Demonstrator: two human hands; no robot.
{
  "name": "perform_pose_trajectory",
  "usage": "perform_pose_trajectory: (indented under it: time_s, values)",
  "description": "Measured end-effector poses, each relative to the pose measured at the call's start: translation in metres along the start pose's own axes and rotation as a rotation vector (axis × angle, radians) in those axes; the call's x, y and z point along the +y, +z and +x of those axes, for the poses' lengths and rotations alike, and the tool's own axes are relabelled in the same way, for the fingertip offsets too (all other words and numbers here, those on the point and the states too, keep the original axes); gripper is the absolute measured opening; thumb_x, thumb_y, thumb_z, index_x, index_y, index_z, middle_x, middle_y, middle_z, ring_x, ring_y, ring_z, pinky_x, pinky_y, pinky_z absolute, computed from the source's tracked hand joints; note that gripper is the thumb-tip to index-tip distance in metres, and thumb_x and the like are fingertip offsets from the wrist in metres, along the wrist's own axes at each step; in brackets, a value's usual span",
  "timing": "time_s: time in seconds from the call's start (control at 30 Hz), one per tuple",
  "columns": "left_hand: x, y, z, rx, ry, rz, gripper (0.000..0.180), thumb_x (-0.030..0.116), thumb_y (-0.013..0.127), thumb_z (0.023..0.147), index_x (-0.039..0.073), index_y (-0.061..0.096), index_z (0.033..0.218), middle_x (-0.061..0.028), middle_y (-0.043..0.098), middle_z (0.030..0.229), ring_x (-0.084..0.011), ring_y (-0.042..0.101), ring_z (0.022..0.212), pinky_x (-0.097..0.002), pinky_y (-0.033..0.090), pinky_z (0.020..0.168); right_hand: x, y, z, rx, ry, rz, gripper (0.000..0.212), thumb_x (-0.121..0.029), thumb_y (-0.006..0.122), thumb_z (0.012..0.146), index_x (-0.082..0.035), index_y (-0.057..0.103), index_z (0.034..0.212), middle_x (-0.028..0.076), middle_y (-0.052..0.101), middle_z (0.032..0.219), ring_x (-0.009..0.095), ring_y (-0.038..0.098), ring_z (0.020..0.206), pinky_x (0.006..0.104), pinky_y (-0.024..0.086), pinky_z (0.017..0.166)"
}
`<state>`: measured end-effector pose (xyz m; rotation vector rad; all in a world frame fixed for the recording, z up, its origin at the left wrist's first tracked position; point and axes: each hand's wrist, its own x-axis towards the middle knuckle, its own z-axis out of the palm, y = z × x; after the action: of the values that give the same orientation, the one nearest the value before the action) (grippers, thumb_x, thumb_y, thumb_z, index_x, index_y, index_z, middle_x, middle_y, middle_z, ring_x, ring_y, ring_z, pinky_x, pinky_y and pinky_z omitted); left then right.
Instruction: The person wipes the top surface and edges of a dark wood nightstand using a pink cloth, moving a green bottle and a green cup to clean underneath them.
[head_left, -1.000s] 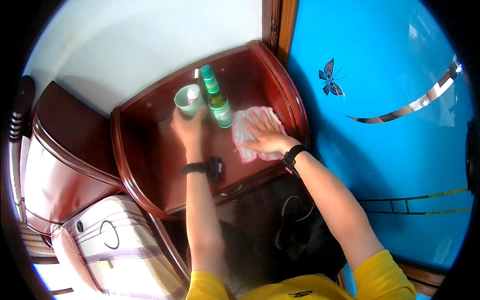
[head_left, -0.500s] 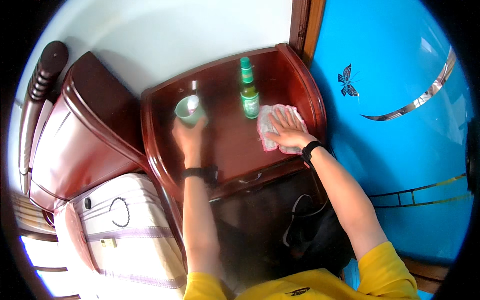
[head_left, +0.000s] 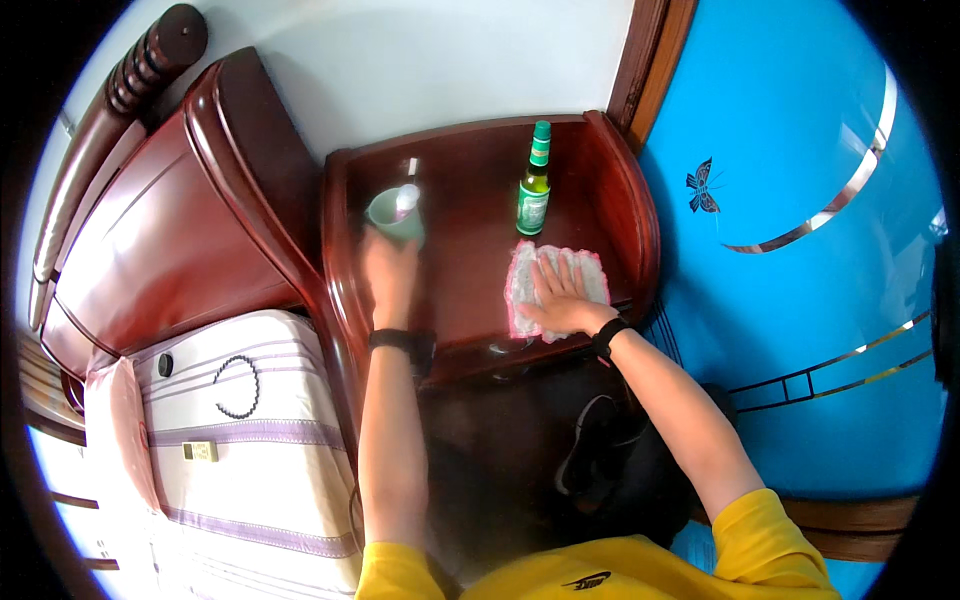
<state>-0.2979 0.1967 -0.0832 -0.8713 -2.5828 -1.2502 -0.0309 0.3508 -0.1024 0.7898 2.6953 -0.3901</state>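
My left hand (head_left: 390, 270) is wrapped round a pale green cup (head_left: 397, 225) at the left side of a dark red wooden bedside cabinet (head_left: 455, 290). A white item (head_left: 407, 198) shows at the cup's mouth, too blurred to name. My right hand (head_left: 562, 297) lies flat, fingers spread, on a white cloth with a pink edge (head_left: 597, 283), close to the front edge of the cabinet top. Just behind the cloth a green bottle (head_left: 533, 205) with a green cap stands upright, apart from my hand.
Left of the cabinet is a bed (head_left: 250, 460) holding a dark beaded bracelet (head_left: 257, 385), a small remote control (head_left: 200, 452) and a round black object (head_left: 165, 365). A raised rim (head_left: 625, 190) borders the cabinet top. A glossy blue panel (head_left: 800, 130) stands at the right.
My right hand and the cloth have slid toward the front edge, away from the cabinet's right rim. My left hand still holds the cup. The whole view has shifted somewhat.
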Motion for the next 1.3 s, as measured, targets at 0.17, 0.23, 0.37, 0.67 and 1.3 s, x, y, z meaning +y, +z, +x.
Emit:
perform_pose_trajectory:
  time_s: [0.17, 0.23, 0.37, 0.67, 1.3]
  values:
    - [-0.011, -0.027, -0.003, 0.046, 0.082, 0.076, 0.080, 0.025, 0.077, 0.087, -0.017, 0.043, 0.146, -0.0369, 0.055, 0.141, -0.0464, 0.059, 0.129, -0.0458, 0.049, 0.110, -0.057, 0.001, 0.017, -0.008, -0.103, 0.050, 0.102, -0.073, 0.031, 0.100, -0.002, 0.000, 0.167, 0.022, -0.007, 0.174, 0.045, -0.016, 0.158, 0.0582, -0.011, 0.125]
    - [0.007, -0.037, -0.007, 0.038, 0.178, 0.053, 0.070, 0.023, 0.075, 0.088, -0.013, 0.052, 0.142, -0.0349, 0.058, 0.140, -0.0452, 0.058, 0.130, -0.0458, 0.049, 0.110, -0.059, 0.007, 0.028, 0.020, -0.133, 0.070, 0.103, -0.074, 0.032, 0.100, -0.003, 0.002, 0.167, 0.022, -0.006, 0.174, 0.046, -0.015, 0.158, 0.0588, -0.011, 0.125]
    - [0.025, -0.064, -0.013, 0.150, 0.266, -0.147, 0.030, 0.010, 0.066, 0.093, 0.003, 0.072, 0.122, -0.0190, 0.072, 0.121, -0.0391, 0.067, 0.112, -0.0434, 0.053, 0.097, -0.080, -0.004, 0.054, 0.045, -0.176, 0.065, 0.101, -0.074, 0.036, 0.099, -0.005, 0.006, 0.168, 0.023, -0.004, 0.174, 0.047, -0.013, 0.159, 0.0602, -0.010, 0.125]
    - [-0.012, -0.075, -0.012, 0.284, 0.431, -0.060, 0.024, -0.005, 0.063, 0.087, 0.007, 0.076, 0.103, -0.0086, 0.073, 0.105, -0.0306, 0.063, 0.106, -0.0416, 0.051, 0.095, -0.115, -0.078, 0.099, -0.131, -0.119, -0.016, 0.101, -0.076, 0.034, 0.099, -0.011, 0.003, 0.169, 0.018, -0.005, 0.175, 0.044, -0.009, 0.160, 0.0553, -0.004, 0.128]
    - [-0.014, -0.064, -0.011, 0.336, 0.525, 0.003, 0.018, -0.007, 0.067, 0.080, 0.008, 0.074, 0.087, -0.0036, 0.073, 0.099, -0.0280, 0.063, 0.104, -0.0397, 0.050, 0.095, -0.078, -0.050, 0.181, 0.072, -0.068, -0.201, 0.096, -0.076, 0.025, 0.101, -0.011, 0.003, 0.169, 0.016, -0.002, 0.176, 0.039, -0.009, 0.161, 0.0520, -0.003, 0.129]
